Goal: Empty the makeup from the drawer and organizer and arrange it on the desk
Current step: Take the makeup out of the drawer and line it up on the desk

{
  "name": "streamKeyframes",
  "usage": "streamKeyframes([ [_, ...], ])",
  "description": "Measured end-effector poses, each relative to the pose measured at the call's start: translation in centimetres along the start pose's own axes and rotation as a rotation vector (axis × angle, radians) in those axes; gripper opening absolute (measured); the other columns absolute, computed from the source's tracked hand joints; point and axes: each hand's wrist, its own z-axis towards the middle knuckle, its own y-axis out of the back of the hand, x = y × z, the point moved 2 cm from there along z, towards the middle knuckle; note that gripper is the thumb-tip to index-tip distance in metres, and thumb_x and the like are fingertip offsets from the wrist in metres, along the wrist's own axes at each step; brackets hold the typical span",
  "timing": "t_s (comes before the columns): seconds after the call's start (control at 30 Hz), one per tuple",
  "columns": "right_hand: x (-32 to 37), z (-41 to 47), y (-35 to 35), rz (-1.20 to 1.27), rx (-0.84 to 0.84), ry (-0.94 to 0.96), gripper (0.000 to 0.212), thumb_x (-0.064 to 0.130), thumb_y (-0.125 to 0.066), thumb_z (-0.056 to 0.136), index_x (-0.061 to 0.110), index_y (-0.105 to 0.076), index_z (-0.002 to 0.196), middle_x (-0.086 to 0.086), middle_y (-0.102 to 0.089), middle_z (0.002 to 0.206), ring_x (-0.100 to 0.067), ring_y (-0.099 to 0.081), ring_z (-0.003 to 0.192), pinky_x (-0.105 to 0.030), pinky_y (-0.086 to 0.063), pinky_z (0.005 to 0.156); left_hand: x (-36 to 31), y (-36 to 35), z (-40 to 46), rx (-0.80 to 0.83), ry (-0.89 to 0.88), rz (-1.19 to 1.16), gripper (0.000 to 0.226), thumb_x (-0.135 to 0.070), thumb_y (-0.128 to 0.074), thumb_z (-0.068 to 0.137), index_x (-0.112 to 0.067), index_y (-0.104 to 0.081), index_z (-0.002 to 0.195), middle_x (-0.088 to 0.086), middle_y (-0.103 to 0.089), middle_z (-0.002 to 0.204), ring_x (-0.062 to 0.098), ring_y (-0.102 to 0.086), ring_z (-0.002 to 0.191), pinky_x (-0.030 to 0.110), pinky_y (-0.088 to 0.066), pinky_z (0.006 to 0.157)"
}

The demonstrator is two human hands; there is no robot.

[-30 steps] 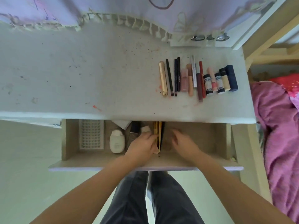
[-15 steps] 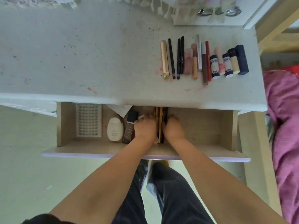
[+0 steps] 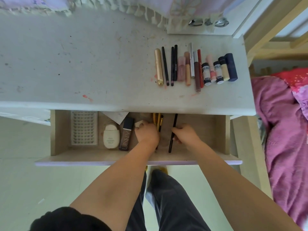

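Head view, looking down: open drawer [image 3: 218,130] across mid-frame under the desk [image 3: 83,64] edge, both hands inside it near centre. Left hand [image 3: 147,134] curled around a bundle of gold-handled brushes [image 3: 157,120], fingers wrapped on them, bundle pointing toward top of frame. Right hand [image 3: 185,135] just right of it, pinching a thin black pencil [image 3: 173,132] that runs near-vertical; the two hands are apart, with bare drawer floor between. Left part of drawer: white lash tray [image 3: 84,128], then cream compact bottle [image 3: 111,135], then dark foundation tube [image 3: 126,134] lying flat beside it, a piece of paper [image 3: 116,116] tucked under the desk edge above them. On the desk, upper right of frame: a row of makeup side by side, gold tube [image 3: 158,66] at its left end, black pencils, pink and nude glosses, a red stick, small white-labelled bottles, navy lipstick [image 3: 230,67] at its right end. Pink blanket [image 3: 283,130] at right edge. Dark trousers [image 3: 171,197] at bottom centre.
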Motion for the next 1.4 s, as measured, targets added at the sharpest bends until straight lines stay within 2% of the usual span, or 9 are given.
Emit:
streamKeyframes([
  [0.1, 0.3, -2.0, 0.7, 0.092, 0.084, -0.031, 0.026, 0.018, -0.050, 0.095, 0.002, -0.055, 0.116, -0.004, -0.058, 0.063, -0.007, -0.048, 0.043, -0.014, -0.039, 0.039, 0.5, 0.9, -0.6, 0.038, 0.022, -0.185, 0.028, -0.033, -0.046, 0.094, -0.012, -0.061, 0.103, 0.009, -0.060, 0.110, 0.025, -0.058, 0.098, 0.035, -0.046, 0.081],
  [0.23, 1.4, -5.4, 2.7, -0.110, 0.277, 0.044, 0.014, 0.024, -0.054, 0.095, 0.012, -0.061, 0.094, 0.000, -0.057, 0.065, -0.007, -0.048, 0.048, -0.015, -0.040, 0.046, 2.4, 4.3, -4.1, 0.323, -0.024, -0.472, 0.024, -0.029, -0.049, 0.093, -0.008, -0.061, 0.098, 0.014, -0.063, 0.094, 0.025, -0.061, 0.088, 0.035, -0.050, 0.078],
  [0.3, 2.5, -7.1, 4.3, -0.238, 0.360, 0.103, 0.012, 0.025, -0.056, 0.093, 0.016, -0.062, 0.089, 0.001, -0.060, 0.070, -0.007, -0.050, 0.053, -0.016, -0.042, 0.051, 4.1, 7.1, -6.6, 0.476, -0.141, -0.468, 0.026, -0.025, -0.051, 0.093, -0.004, -0.065, 0.101, 0.021, -0.063, 0.097, 0.024, -0.061, 0.094, 0.036, -0.047, 0.083],
  [0.4, 6.1, -9.2, 6.4, -0.383, 0.427, 0.188, 0.012, 0.027, -0.056, 0.093, 0.018, -0.064, 0.090, 0.004, -0.061, 0.074, -0.003, -0.052, 0.056, -0.013, -0.041, 0.053, 7.5, 11.8, -8.8, 0.555, -0.316, -0.356, 0.024, -0.027, -0.050, 0.093, -0.018, -0.056, 0.071, 0.000, -0.054, 0.073, 0.010, -0.050, 0.065, 0.026, -0.040, 0.067],
  [0.57, 14.6, -9.8, 6.7, -0.281, 0.430, 0.359, 0.013, 0.025, -0.056, 0.092, 0.016, -0.065, 0.095, 0.004, -0.062, 0.079, -0.006, -0.056, 0.066, -0.014, -0.048, 0.061, 10.2, 19.2, -5.8, 0.326, -0.312, -0.540, 0.020, -0.025, -0.052, 0.093, -0.016, -0.059, 0.077, -0.002, -0.057, 0.069, 0.010, -0.052, 0.063, 0.022, -0.042, 0.063],
  [0.7, 19.8, -6.6, 5.0, 0.027, 0.139, 0.406, 0.006, 0.018, -0.058, 0.092, 0.012, -0.060, 0.094, -0.002, -0.065, 0.085, -0.008, -0.064, 0.070, -0.019, -0.053, 0.059, 9.9, 22.0, -0.1, 0.090, -0.197, -0.572, 0.025, -0.030, -0.050, 0.095, -0.009, -0.060, 0.086, 0.002, -0.058, 0.077, 0.016, -0.053, 0.071, 0.024, -0.041, 0.064],
  [0.93, 23.1, -0.5, 0.4, -0.432, -0.360, 0.451, 0.022, 0.010, -0.049, 0.092, 0.001, -0.047, 0.112, -0.011, -0.059, 0.091, -0.027, -0.062, 0.086, -0.026, -0.039, 0.054, 6.7, 21.3, 7.1, -0.017, -0.136, -0.345, 0.022, -0.029, -0.047, 0.093, -0.008, -0.051, 0.086, 0.003, -0.049, 0.076, 0.021, -0.051, 0.075, 0.027, -0.036, 0.060],
  [1.2, 22.5, 0.3, 1.0, -0.769, -0.420, 0.417, 0.028, 0.012, -0.050, 0.095, 0.004, -0.040, 0.120, -0.014, -0.061, 0.102, -0.024, -0.056, 0.079, -0.032, -0.038, 0.057, 4.2, 19.9, 6.8, -0.143, -0.253, -0.109, 0.035, -0.040, -0.038, 0.098, -0.010, -0.056, 0.097, 0.007, -0.053, 0.096, 0.023, -0.054, 0.087, 0.033, -0.042, 0.068],
  [1.4, 21.3, -3.3, 2.9, -0.623, -0.423, 0.546, 0.030, 0.027, -0.045, 0.098, 0.009, -0.046, 0.122, -0.006, -0.062, 0.087, -0.018, -0.056, 0.085, -0.030, -0.045, 0.070, 4.7, 19.7, 4.5, -0.237, -0.278, -0.200, 0.035, -0.043, -0.037, 0.098, -0.013, -0.053, 0.094, 0.004, -0.054, 0.091, 0.020, -0.054, 0.083, 0.031, -0.045, 0.070],
])
